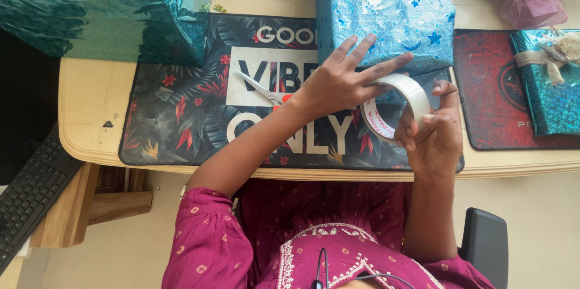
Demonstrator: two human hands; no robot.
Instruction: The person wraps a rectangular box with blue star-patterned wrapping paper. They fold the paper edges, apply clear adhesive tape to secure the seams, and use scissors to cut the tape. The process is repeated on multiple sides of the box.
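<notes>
Head view: a roll of clear tape is held upright just in front of the blue star-patterned wrapped box on the tabletop. The right hand is closed in a firm grip around the roll's lower rim, while the left hand is spread, its fingertips laid on the roll's top edge and grasping nothing. The tape end is probably best found by feel, with the roll kept steady. Scissors lie beside the left wrist on the printed mat.
</notes>
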